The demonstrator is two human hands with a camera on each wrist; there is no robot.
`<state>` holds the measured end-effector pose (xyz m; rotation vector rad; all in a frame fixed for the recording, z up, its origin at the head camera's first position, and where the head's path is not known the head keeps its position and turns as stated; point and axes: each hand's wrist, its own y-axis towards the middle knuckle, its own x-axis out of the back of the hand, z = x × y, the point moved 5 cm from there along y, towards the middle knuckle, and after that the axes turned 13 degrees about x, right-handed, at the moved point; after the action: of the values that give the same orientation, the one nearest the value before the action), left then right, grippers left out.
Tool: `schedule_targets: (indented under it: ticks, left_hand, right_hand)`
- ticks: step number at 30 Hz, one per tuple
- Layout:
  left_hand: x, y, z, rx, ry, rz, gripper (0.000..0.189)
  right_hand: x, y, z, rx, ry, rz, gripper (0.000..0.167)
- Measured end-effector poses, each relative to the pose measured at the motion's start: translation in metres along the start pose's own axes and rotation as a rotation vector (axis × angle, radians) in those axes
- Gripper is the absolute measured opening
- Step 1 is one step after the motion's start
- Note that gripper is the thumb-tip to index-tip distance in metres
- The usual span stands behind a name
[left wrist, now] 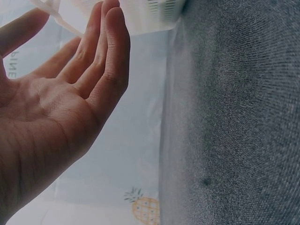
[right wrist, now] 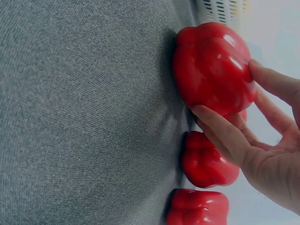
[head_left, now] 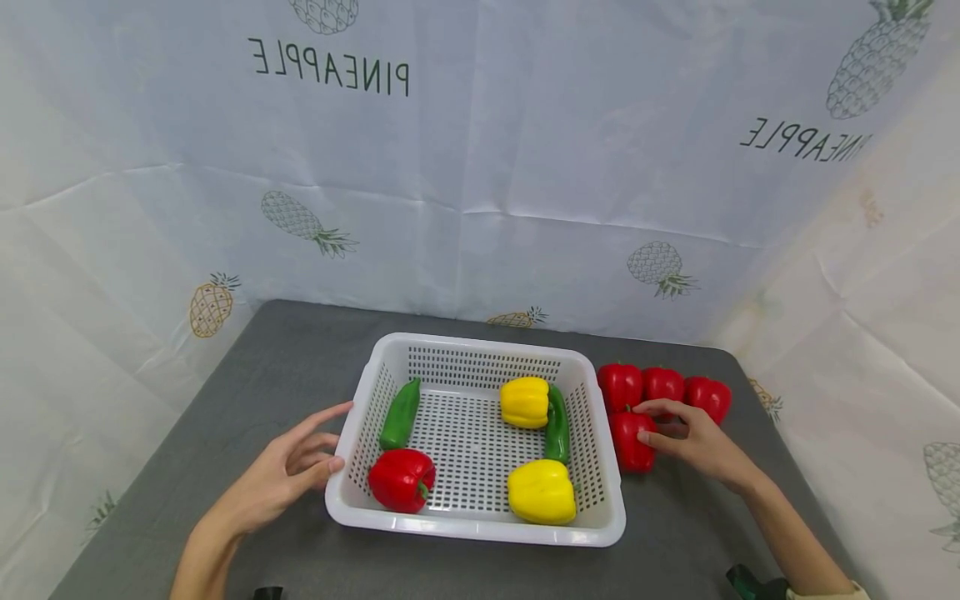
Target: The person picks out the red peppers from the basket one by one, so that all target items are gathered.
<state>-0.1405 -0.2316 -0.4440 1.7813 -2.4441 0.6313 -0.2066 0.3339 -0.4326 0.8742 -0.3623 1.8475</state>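
My right hand (head_left: 693,442) has its thumb and fingers around the nearest red bell pepper (right wrist: 213,70), just right of a white perforated basket (head_left: 480,528). That pepper sits on the dark table. My left hand (head_left: 277,475) is at the basket's left side, fingers extended and loosely spread, with fingertips right at the rim; its palm (left wrist: 47,108) holds nothing. Inside the basket, a green pepper (head_left: 401,415) and a red bell pepper (head_left: 401,480) lie on the left. On the right are two yellow bell peppers (head_left: 542,492) and another green pepper (head_left: 557,427).
Three more red bell peppers (head_left: 663,385) stand in a row at the table's back right, behind the right hand. The grey table (head_left: 300,358) backs onto a white pineapple-print curtain (head_left: 480,150). Small dark objects (head_left: 742,581) show at the front edge.
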Motion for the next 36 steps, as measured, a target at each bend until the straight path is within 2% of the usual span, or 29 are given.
schedule_targets:
  ticks: [13,21,28,36]
  left_hand:
    - [-0.001,0.002,0.001,0.02,0.002,-0.002,0.078]
    - [0.0,0.002,0.002,0.018,0.006,-0.005,0.078]
    - [0.0,0.002,0.001,0.021,0.007,-0.016,0.078]
    - [-0.001,0.002,0.002,0.023,0.011,-0.014,0.078]
  right_hand:
    - [0.002,0.0,0.004,0.002,-0.033,0.002,0.06]
    - [0.019,0.001,0.013,-0.028,0.016,0.002,0.06]
    - [0.036,0.006,0.032,0.025,-0.031,-0.017,0.052]
    - [0.053,0.021,0.061,0.072,-0.085,-0.059,0.049]
